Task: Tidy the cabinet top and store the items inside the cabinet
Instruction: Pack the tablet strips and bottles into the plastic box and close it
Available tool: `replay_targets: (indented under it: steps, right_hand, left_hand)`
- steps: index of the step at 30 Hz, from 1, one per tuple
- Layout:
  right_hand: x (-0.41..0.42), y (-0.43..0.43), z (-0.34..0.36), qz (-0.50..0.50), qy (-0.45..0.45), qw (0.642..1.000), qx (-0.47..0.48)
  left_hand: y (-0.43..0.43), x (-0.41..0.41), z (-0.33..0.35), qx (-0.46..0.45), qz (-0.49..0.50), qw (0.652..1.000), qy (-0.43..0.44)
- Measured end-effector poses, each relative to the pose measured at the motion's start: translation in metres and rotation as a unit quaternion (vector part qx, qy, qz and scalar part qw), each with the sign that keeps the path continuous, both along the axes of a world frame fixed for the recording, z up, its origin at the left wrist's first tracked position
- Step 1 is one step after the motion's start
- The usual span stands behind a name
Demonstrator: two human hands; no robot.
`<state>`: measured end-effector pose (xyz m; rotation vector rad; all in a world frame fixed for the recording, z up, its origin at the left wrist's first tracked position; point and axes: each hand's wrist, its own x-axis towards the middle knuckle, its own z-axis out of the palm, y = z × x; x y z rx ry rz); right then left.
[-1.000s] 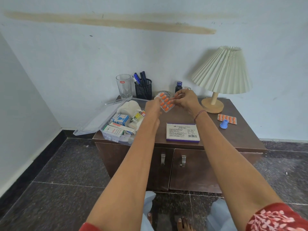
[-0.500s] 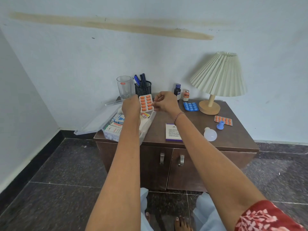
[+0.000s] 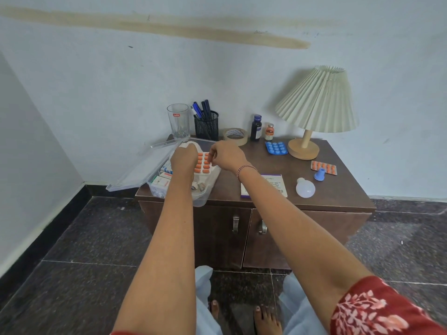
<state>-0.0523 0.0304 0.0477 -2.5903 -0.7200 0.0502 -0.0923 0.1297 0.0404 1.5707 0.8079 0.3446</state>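
An orange pill strip (image 3: 202, 163) lies low over the clear plastic box (image 3: 201, 199) at the cabinet top's left end. My left hand (image 3: 184, 161) grips its left edge and my right hand (image 3: 226, 155) pinches its right edge. The box holds several small medicine cartons (image 3: 161, 180), and its lid (image 3: 141, 169) hangs open to the left. The brown cabinet (image 3: 312, 221) has both doors closed.
On the top stand a glass (image 3: 178, 120), a pen holder (image 3: 206, 125), a tape roll (image 3: 235, 136), two small bottles (image 3: 256, 128), a blue pill strip (image 3: 276, 148), a lamp (image 3: 316, 110), another orange strip (image 3: 324, 167), a blue cap (image 3: 319, 175), a bulb (image 3: 305, 187) and a flat carton (image 3: 278, 188).
Both hands carried the orange pill strip from the cabinet's middle leftward and down onto the open box. The camera view shifted slightly.
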Motion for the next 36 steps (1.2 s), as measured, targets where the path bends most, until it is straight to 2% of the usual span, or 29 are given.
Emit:
replay_targets:
  steps: [7, 13, 18, 25, 29, 36]
  right_hand:
    - [-0.005, 0.008, -0.011, -0.006, -0.048, 0.996, -0.074]
    - [-0.005, 0.009, -0.010, 0.010, -0.043, 0.994, -0.103]
    - [-0.003, 0.008, -0.010, 0.017, -0.044, 0.993, -0.110]
    - [0.000, 0.003, 0.001, 0.024, -0.028, 0.999, -0.031]
    - [0.005, -0.007, 0.006, 0.015, -0.013, 1.000, 0.020]
    - [0.017, -0.034, 0.011, -0.020, -0.004, 0.997, 0.081]
  left_hand:
    - [0.002, -0.002, -0.005, 0.022, -0.020, 0.999, 0.019]
    - [0.005, -0.003, -0.008, -0.002, -0.040, 0.999, 0.007]
    - [0.002, 0.000, -0.007, 0.055, -0.037, 0.997, 0.041]
    - [-0.006, 0.002, -0.002, 0.122, -0.034, 0.991, 0.039]
    - [-0.017, 0.002, -0.003, 0.157, -0.037, 0.987, 0.008]
    - [-0.041, 0.005, 0.007, 0.164, -0.042, 0.985, -0.043]
